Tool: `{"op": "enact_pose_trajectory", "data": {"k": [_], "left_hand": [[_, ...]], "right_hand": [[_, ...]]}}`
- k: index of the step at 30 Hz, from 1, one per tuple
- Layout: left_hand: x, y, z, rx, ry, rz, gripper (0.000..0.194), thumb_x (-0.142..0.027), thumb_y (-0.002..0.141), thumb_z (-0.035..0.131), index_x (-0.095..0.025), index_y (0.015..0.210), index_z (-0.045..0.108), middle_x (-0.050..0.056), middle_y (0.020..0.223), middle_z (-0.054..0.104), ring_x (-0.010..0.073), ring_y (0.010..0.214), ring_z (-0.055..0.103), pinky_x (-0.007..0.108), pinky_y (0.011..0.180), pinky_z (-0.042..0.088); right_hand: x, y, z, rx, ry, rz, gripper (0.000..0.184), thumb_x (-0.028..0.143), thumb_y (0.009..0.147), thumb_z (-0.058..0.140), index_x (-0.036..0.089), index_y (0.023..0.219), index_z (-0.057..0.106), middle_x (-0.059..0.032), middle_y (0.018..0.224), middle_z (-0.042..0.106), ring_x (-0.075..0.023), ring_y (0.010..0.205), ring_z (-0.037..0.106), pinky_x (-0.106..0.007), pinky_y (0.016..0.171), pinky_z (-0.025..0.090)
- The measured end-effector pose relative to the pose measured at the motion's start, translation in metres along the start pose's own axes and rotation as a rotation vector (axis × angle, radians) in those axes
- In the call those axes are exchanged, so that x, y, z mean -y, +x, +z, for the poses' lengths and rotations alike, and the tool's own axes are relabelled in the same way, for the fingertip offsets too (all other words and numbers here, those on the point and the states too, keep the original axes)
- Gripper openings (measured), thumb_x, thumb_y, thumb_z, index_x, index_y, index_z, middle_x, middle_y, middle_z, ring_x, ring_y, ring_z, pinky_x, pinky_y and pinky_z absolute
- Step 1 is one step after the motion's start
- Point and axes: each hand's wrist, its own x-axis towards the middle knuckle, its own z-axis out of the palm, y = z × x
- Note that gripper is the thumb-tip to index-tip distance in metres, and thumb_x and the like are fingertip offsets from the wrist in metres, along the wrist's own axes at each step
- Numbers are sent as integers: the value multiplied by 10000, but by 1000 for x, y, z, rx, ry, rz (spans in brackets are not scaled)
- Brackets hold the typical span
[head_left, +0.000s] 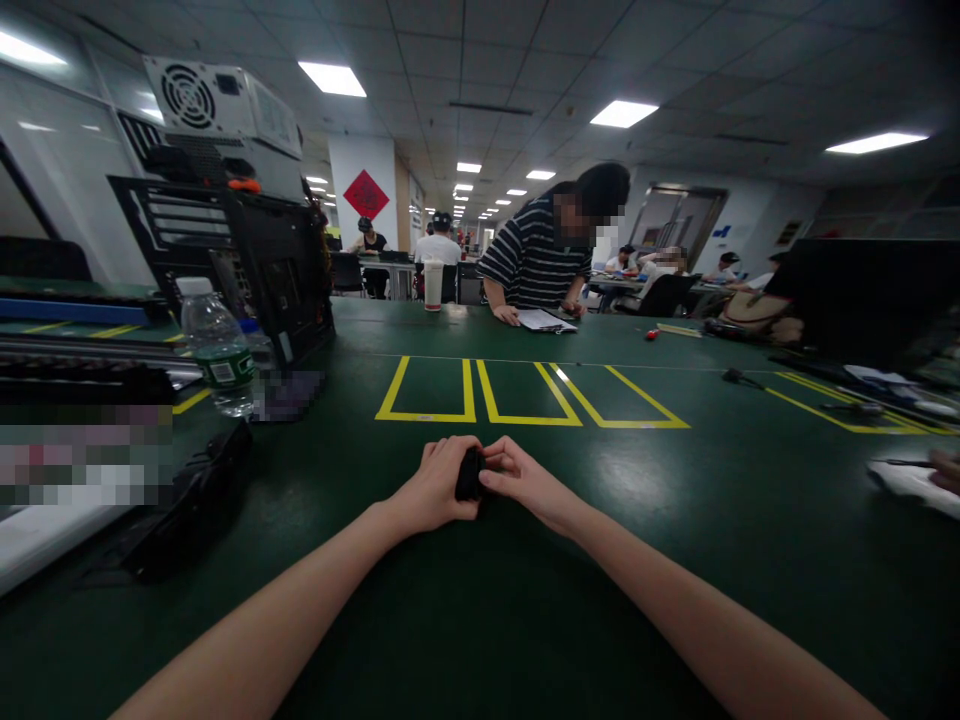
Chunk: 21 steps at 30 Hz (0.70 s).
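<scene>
A small black object (469,474) is held between my two hands, just above or on the green table (480,620); its kind cannot be made out. My left hand (439,485) wraps round it from the left, with the fingers over the top and the thumb low. From the right, my right hand (521,478) pinches its side with thumb and fingertips. Much of the object is hidden by the fingers. Ahead of the hands, yellow tape outlines (529,421) mark the tabletop.
A water bottle (216,350) and an open black computer case (281,270) topped by a power supply (225,100) stand at left. Across the table a person in a striped shirt (536,250) leans over a clipboard (544,320). A tall cup (433,286) stands nearby. A dark monitor (885,300) is at right.
</scene>
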Motion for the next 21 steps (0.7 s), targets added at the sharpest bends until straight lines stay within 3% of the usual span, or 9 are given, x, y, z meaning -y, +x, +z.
{"op": "enact_pose_trajectory", "data": {"k": [9, 15, 21], "left_hand": [[-1, 0, 0, 8, -22, -31, 518, -225, 661, 608, -215, 1109, 347, 59, 1063, 454, 238, 987, 439, 412, 877, 297], [-1, 0, -1, 22, -27, -45, 545, -233, 647, 617, -219, 1117, 344, 61, 1082, 447, 252, 998, 430, 413, 853, 320], [-1, 1, 1, -12, -5, -6, 528, -220, 651, 611, -202, 1108, 346, 61, 1051, 463, 235, 971, 448, 407, 870, 299]], "right_hand": [[2, -1, 0, -16, -12, 52, 320, 317, 698, 579, 202, 974, 466, -37, 1019, 506, -186, 985, 485, -385, 863, 392], [7, -3, -2, 67, -16, 12, 386, 217, 625, 653, 218, 946, 440, -12, 1009, 495, -180, 979, 488, -366, 853, 402], [4, -2, 1, -4, -38, 3, 262, 334, 712, 559, 214, 920, 452, -16, 956, 511, -173, 940, 497, -371, 843, 393]]}}
